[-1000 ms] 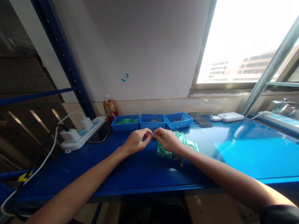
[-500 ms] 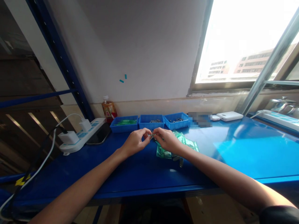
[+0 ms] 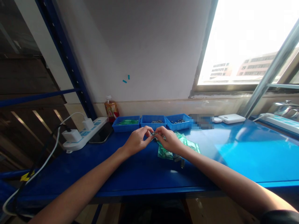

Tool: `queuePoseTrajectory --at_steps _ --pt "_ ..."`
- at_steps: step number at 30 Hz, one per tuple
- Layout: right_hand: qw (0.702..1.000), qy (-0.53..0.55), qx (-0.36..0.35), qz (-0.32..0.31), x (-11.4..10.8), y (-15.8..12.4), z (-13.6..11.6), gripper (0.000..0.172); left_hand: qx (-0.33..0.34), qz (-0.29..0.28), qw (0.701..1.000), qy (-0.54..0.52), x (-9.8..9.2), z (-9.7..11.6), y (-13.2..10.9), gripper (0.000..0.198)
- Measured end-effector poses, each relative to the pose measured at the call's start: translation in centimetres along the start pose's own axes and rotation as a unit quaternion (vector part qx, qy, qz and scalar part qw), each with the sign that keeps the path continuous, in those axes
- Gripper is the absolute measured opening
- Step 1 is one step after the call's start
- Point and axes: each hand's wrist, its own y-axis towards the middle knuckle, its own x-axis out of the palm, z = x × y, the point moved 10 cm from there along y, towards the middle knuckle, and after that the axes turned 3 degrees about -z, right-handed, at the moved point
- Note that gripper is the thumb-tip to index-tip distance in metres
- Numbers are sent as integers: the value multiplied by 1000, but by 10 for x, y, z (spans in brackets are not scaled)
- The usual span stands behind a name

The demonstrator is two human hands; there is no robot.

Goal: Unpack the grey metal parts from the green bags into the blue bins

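My left hand [image 3: 136, 141] and my right hand [image 3: 168, 140] meet above the blue table [image 3: 130, 174], fingertips pinched together on a small metal part [image 3: 154, 134] held between them. The part is too small to make out further. Under my right wrist lie green transparent bags [image 3: 189, 144] in a loose pile. Just behind my hands stand three blue trays: the left tray [image 3: 126, 123] holds green pieces, the middle tray [image 3: 153, 121] and the right tray [image 3: 178, 121] hold small dark metal parts.
A white power strip [image 3: 81, 135] with chargers and cables lies at the left, a black phone [image 3: 101, 136] beside it, an orange drink bottle [image 3: 111, 109] against the wall. A white power bank [image 3: 232, 118] sits at the right, by the window; a second power strip [image 3: 280, 121] lies far right.
Both hands stay pinched on the small part in the same spot; only the fingers shift slightly. The view has drifted a little.
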Motion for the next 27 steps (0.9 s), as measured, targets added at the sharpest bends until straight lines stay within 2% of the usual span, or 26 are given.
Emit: queuePoseTrajectory --at_steps 9,16,27 --pt "998 -55 -25 1 -6 -1 -8 18 -4 -8 1000 1 1 2 1 21" --pt "995 -77 -57 0 -7 0 -16 9 4 -30 1000 -6 5 3 1 20" --pt "994 -82 -71 4 -8 -2 -19 8 2 -48 999 14 6 5 1 21"
